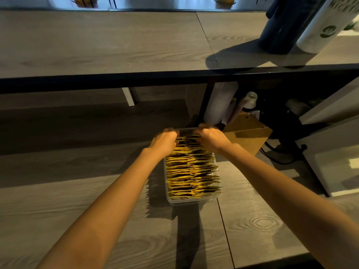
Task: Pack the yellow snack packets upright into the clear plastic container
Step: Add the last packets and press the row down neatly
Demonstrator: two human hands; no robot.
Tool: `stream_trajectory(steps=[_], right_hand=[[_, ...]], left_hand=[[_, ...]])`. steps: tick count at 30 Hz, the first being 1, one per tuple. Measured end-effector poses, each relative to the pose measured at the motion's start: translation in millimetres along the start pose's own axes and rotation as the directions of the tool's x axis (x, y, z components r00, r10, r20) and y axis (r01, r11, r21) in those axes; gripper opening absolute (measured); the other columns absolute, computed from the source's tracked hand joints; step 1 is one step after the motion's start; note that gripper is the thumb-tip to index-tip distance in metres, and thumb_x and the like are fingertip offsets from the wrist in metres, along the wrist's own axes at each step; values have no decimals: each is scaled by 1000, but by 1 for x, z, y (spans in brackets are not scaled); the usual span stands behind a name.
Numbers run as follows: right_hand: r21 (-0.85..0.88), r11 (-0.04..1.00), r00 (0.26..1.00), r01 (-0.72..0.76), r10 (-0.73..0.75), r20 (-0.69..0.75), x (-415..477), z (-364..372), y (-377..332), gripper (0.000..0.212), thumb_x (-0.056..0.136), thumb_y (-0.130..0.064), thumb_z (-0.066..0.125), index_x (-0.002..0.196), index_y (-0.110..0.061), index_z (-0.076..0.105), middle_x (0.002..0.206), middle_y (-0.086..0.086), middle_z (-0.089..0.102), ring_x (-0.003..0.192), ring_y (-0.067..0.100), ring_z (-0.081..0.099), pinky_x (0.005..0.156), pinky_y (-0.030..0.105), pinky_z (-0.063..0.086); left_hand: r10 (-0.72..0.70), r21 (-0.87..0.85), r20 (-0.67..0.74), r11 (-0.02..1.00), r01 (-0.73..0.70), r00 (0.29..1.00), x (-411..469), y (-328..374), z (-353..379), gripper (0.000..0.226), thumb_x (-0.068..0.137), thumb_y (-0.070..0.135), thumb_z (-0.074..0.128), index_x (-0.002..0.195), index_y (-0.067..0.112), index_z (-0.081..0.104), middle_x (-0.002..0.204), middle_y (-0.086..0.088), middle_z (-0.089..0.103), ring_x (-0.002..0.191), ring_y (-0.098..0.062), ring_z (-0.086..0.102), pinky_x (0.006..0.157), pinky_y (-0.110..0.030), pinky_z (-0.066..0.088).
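A clear plastic container [190, 200] stands on the wooden table in front of me, long side running away from me. Several yellow snack packets [191, 171] stand upright in it in a tight row from the near wall to the far end. My left hand [165, 141] and my right hand [211, 138] are both at the far end of the container, fingers curled down onto the tops of the far packets. The fingertips are blurred and hidden among the packets, so the exact grip is unclear.
A raised shelf with a black edge [174, 76] crosses above the table. A dark bottle [285, 26] and a white cup [326, 26] stand on it at the right. Under it are a white roll [219, 105] and a brown cardboard box [246, 133].
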State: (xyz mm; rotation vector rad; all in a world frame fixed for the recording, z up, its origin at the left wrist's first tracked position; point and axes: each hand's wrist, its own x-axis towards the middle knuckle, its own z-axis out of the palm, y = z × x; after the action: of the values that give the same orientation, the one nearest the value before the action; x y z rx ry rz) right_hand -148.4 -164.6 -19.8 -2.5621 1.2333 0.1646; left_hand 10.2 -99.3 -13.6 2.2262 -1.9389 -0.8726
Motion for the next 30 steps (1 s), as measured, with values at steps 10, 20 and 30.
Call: stream_trajectory(steps=[10, 20, 30], right_hand=[[91, 995, 999, -34, 33, 15, 7, 10, 5, 33, 98, -15, 41, 128, -12, 54, 126, 15, 58, 116, 32, 52, 90, 34, 45], [157, 985, 964, -66, 104, -244, -38, 33, -19, 44, 98, -19, 38, 141, -13, 36, 145, 6, 43, 136, 23, 36, 117, 38, 17], [120, 982, 984, -146, 157, -87, -37, 45, -23, 51, 102, -33, 20, 149, -20, 9, 160, -2, 7, 147, 14, 9, 119, 44, 6]], left_hand=[[-52, -30, 113, 998, 56, 992, 13, -7, 1, 42, 101, 18, 32, 143, 24, 33, 144, -12, 36, 135, -33, 29, 110, -41, 27], [31, 77, -285, 997, -9, 958, -38, 9, 42, 42, 100, 16, 30, 142, 11, 32, 143, -9, 41, 134, -23, 36, 113, -40, 24], [-33, 13, -186, 999, 36, 982, -32, 13, 62, 56, 102, 37, 18, 150, 18, -4, 159, 2, -10, 147, -17, -11, 118, -48, -2]])
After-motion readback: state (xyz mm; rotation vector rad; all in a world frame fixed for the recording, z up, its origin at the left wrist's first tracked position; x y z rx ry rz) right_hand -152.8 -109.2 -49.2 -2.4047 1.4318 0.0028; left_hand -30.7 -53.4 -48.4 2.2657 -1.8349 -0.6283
